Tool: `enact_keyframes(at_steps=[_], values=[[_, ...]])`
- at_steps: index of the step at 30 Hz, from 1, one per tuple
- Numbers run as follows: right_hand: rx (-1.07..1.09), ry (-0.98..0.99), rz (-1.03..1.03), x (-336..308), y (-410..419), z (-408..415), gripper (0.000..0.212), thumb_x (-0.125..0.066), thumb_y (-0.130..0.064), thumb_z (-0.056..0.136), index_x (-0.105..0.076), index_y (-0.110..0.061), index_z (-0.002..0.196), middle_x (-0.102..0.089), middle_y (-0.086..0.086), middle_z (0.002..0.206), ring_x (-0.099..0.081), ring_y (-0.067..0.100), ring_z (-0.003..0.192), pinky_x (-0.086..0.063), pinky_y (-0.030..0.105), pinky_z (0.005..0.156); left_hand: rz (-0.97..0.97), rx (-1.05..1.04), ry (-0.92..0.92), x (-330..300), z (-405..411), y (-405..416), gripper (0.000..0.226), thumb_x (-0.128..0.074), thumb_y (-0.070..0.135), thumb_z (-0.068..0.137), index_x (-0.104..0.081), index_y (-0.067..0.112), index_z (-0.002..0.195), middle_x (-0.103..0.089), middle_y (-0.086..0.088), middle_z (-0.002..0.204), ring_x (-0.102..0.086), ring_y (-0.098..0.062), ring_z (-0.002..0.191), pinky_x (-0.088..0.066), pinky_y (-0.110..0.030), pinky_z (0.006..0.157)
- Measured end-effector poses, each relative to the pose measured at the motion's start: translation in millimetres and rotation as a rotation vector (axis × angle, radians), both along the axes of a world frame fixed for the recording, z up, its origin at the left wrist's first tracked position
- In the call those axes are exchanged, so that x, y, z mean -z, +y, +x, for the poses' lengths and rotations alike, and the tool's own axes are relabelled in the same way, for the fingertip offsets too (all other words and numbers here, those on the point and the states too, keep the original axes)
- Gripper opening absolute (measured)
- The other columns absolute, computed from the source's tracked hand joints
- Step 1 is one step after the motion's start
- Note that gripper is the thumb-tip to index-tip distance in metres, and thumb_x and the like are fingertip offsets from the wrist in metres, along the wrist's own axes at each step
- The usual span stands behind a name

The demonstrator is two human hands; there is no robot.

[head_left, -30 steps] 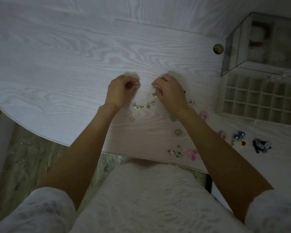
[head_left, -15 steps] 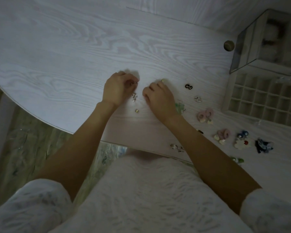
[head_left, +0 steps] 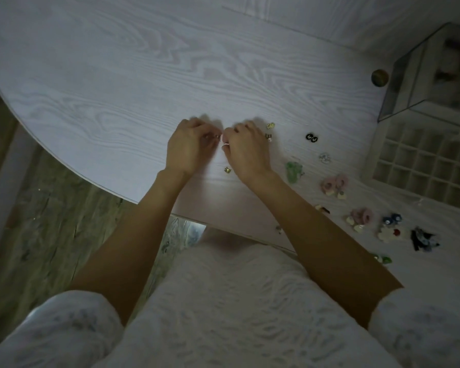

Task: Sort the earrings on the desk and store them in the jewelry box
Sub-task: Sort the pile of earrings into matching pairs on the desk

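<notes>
Both hands rest on the pale wood-grain desk (head_left: pixel 144 83), knuckles up and fingers curled inward, nearly touching each other. The left hand (head_left: pixel 187 147) pinches a small metallic earring (head_left: pixel 217 136) at its fingertips. The right hand (head_left: pixel 246 150) has its fingers bent toward the same spot; whether it grips anything is too small and blurred to tell.

Just below the gap between the hands, near the right wrist, lies a small gold earring (head_left: pixel 227 170). Just beyond the right hand's knuckles sit a yellowish earring (head_left: pixel 270 125) and a small stud (head_left: pixel 268 136). Farther right of that hand lie a black round pair (head_left: pixel 311 137), a clear crystal piece (head_left: pixel 324 157), a green earring (head_left: pixel 293 171), a pink hoop pair (head_left: pixel 334 185), another pink pair (head_left: pixel 360 218), a blue piece (head_left: pixel 391 219), a white flower earring (head_left: pixel 388 234) and a dark bow-shaped one (head_left: pixel 424 239).

Well to the right of the right hand stands the jewelry box (head_left: pixel 420 166), its gridded compartments open, with its glass lid (head_left: pixel 422 75) raised behind.
</notes>
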State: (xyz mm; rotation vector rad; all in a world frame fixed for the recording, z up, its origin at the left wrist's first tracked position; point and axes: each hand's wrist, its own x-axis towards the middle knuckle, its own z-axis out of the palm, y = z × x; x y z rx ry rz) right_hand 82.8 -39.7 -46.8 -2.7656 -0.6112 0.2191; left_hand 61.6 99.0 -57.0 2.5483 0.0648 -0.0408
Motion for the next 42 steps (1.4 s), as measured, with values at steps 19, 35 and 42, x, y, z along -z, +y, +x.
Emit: enact_keyframes(at_steps=[19,35,42], values=[[0.511,0.105,0.29,-6,-133,-9,0.008,-0.065,-0.014,0.083,-0.066,-0.008,0.089,-0.067,0.011,0.088,-0.061,0.023,0.079,-0.051,0.041,0.076,-0.135,0.366,0.035,-10,34,-126,0.013,-0.064,0.013,0.081,-0.071,0.011,0.092,-0.072,-0.01,0.088,-0.066,-0.024,0.077,-0.051,-0.03,0.073],[0.6,0.132,0.407,-1,-108,-2,0.018,-0.06,0.002,0.074,-0.065,-0.009,0.088,-0.067,0.009,0.087,-0.062,0.023,0.082,-0.052,0.043,0.076,-0.239,0.187,0.047,-6,34,-130,0.022,-0.062,0.009,0.079,-0.064,0.008,0.1,-0.073,-0.009,0.089,-0.069,-0.025,0.084,-0.055,-0.041,0.077],[0.564,-0.003,0.382,-25,-123,-28,0.019,-0.059,-0.001,0.08,-0.065,-0.01,0.096,-0.063,0.007,0.098,-0.06,0.013,0.076,-0.043,0.023,0.068,-0.247,0.16,-0.178,-36,8,-91,0.018,-0.058,0.004,0.084,-0.066,0.011,0.099,-0.07,-0.003,0.095,-0.063,-0.016,0.079,-0.052,-0.027,0.073]])
